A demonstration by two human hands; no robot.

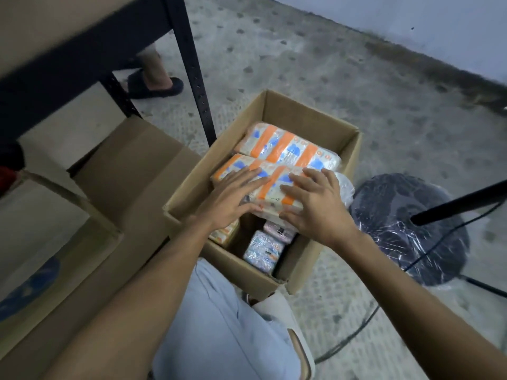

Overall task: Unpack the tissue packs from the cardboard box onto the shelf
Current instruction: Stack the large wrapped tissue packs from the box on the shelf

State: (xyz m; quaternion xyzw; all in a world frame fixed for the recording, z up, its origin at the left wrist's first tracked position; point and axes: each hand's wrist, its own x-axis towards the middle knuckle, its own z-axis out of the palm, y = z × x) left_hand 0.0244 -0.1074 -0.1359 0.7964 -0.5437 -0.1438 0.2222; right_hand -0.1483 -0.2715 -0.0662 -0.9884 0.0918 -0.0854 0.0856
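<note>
Head view looks down into the cardboard box [301, 116], which sits open on the floor beside the black shelf [68, 58]. Two big tissue packs with orange stripes lie on top inside it. The left hand [233, 198] and the right hand [315, 204] both rest flat on the near pack [274, 185]. Their fingers are spread wide and straight on its top, and the thumbs touch its near edge. They are not curled around it yet. The far pack [290, 149] lies just behind it, untouched. Lower down in the box are some smaller packs [263, 250].

I think the job is only partly done. There is a gap at the near end of the box, but most packs are in there. No pack shows on the bit of shelf we can see. This pack needs a lift next.
</note>
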